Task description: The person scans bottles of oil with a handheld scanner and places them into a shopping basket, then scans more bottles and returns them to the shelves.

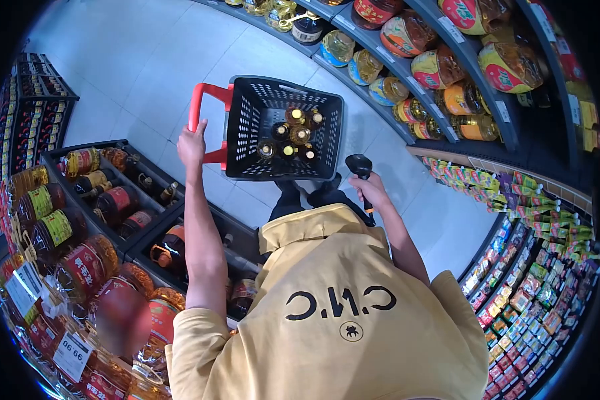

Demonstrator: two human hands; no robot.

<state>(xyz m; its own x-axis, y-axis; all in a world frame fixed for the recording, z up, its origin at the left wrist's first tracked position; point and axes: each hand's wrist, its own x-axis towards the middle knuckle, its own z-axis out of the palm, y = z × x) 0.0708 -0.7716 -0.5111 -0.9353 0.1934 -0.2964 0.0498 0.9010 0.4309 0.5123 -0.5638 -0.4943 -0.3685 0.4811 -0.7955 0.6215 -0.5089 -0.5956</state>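
The fingers of my left hand [192, 143] are wrapped round the red handle [197, 105] of a black shopping basket. The basket [242, 133] is tipped so that its open top faces me, with several dark bottles [300, 135] with gold and pale caps inside. To the right of the basket, my right hand [374, 191] is closed round the handle of a black ladle [359, 165]. The ladle's bowl points away from me, and a bit of orange shows near the lower end of its handle.
Shelves of oil bottles [435, 67] curve along the upper right. Bins of large bottles [116, 203] stand at the left, close to my left arm. Small packets [530, 287] fill racks at the right. Pale floor tiles [133, 60] show beyond the basket.
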